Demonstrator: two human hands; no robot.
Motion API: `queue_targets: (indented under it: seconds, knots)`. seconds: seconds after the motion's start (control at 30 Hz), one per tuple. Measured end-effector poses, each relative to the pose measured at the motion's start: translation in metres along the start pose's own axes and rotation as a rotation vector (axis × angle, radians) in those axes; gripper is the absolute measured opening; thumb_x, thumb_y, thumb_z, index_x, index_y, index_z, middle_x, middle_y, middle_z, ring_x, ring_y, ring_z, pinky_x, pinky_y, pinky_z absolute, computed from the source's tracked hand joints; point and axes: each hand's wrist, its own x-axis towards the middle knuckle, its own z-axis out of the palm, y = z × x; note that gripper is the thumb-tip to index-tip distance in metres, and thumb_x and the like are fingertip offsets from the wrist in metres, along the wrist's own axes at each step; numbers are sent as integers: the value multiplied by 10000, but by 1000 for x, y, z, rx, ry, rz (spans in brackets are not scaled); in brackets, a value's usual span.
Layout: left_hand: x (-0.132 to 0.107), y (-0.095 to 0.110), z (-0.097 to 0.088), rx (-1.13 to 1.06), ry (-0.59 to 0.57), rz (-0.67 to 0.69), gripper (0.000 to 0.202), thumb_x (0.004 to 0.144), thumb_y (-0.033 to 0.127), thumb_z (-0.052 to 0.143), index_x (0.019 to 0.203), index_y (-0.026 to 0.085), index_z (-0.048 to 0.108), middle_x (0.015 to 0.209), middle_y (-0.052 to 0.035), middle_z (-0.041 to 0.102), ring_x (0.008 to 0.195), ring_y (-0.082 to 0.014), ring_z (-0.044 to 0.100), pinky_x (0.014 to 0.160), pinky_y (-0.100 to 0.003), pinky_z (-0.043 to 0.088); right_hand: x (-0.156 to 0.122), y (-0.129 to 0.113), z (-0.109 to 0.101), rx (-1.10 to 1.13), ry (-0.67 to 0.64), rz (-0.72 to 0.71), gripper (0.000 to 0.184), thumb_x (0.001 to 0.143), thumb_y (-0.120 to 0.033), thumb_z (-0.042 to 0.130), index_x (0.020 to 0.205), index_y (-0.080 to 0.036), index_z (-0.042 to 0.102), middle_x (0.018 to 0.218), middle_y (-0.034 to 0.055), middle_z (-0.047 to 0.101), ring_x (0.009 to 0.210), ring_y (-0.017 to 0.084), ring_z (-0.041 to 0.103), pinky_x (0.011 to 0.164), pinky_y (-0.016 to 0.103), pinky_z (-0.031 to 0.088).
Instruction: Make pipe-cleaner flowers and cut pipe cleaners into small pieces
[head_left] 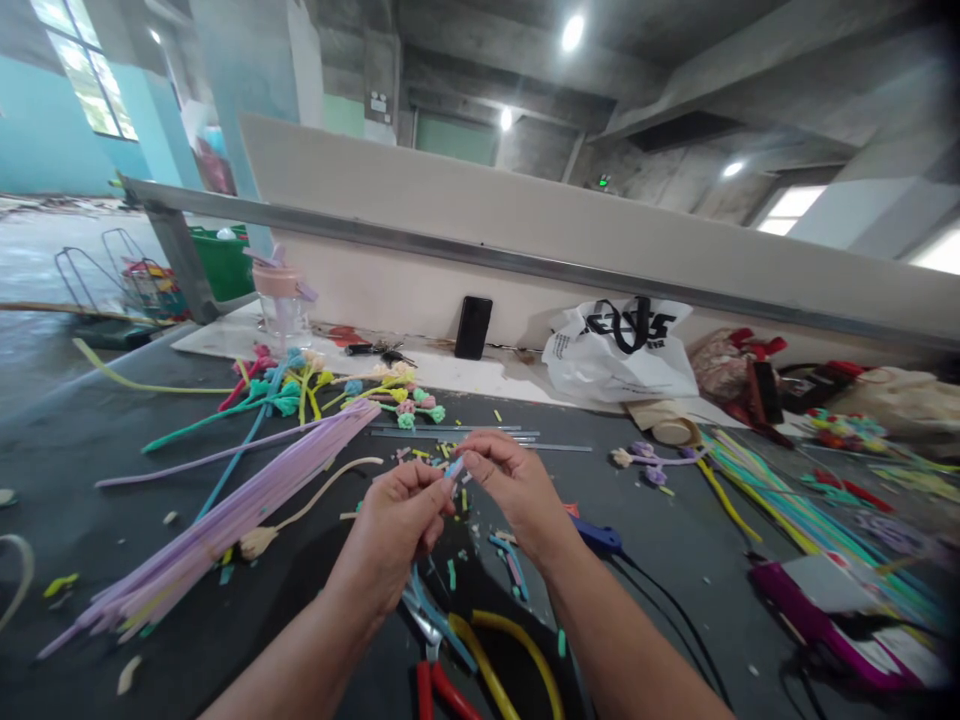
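Observation:
My left hand (pixel 401 515) and my right hand (pixel 517 490) meet over the middle of the dark table. Both are closed in a pinch on a small light-blue chenille stem (pixel 454 468), of which only a short bit shows between the fingertips. A longer blue strand (pixel 442 620) hangs down below my left hand; whether it is the same stem is hidden. Beneath my hands lie pliers with red handles (pixel 426 685) and a curved pair of yellow handles (pixel 525 650). Coloured offcuts (pixel 452 574) are strewn around them.
A bundle of lilac stems (pixel 247 510) and knotted coloured stems (pixel 285 395) lie left. Glue sticks (pixel 480 435) lie beyond my hands. A blue corded tool (pixel 596 535) and a magenta one (pixel 825 620) are right. A phone (pixel 473 327) and white bag (pixel 619 350) stand behind.

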Motion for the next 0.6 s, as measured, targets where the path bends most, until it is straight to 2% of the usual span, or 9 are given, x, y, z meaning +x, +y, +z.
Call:
queue_targets:
  seconds: [0.13, 0.3, 0.6]
  knots:
    - [1, -2, -1, 0, -7, 16, 263, 644, 353, 676, 647, 148, 512, 560, 34, 552, 320, -2, 311, 322, -139, 132, 1, 6, 1, 56, 13, 38, 73, 718, -257, 633, 707, -200, 677, 827, 35, 620, 866, 185, 559, 824, 321, 411]
    - [2, -4, -1, 6, -23, 22, 236, 673, 335, 658, 663, 145, 518, 573, 31, 548, 335, -3, 322, 328, -136, 137, 1, 9, 1, 94, 15, 88, 89, 712, -267, 632, 676, -192, 666, 824, 33, 632, 837, 183, 571, 794, 316, 419]
    - [2, -5, -2, 78, -13, 75, 250, 724, 368, 608, 660, 139, 529, 563, 35, 520, 335, 2, 328, 326, -134, 159, 1, 3, 0, -6, 32, 58, 106, 719, -254, 614, 643, -186, 642, 768, 25, 629, 795, 176, 567, 778, 301, 412]
